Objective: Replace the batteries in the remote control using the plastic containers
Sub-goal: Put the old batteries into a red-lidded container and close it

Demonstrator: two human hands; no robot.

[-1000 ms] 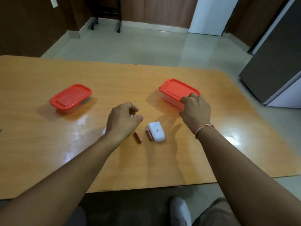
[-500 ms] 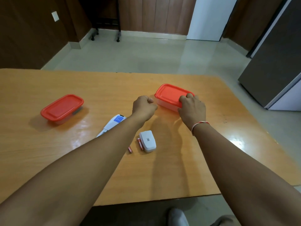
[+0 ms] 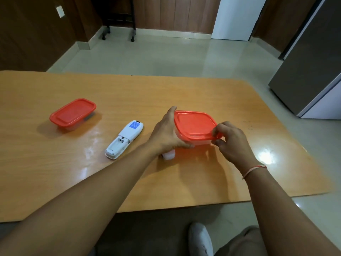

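Note:
A clear plastic container with a red lid (image 3: 193, 126) is near the table's middle, held between both hands. My left hand (image 3: 167, 133) clasps its left side. My right hand (image 3: 230, 141) pinches the lid's near right corner. A white remote control (image 3: 125, 142) lies face down to the left with its battery bay uncovered and empty. The white battery cover (image 3: 168, 155) peeks out under my left wrist. A second red-lidded container (image 3: 72, 113) sits shut at the far left. The loose batteries are hidden behind my left arm.
The orange wooden table (image 3: 203, 182) ends at a near edge just in front of me. A grey cabinet (image 3: 310, 71) stands on the floor to the right. My shoe (image 3: 200, 239) shows below the table edge.
My left hand moved from beside the container to grip its left side. The right hand shifted from the lid's top to pinching its near right corner. The container came nearer to me.

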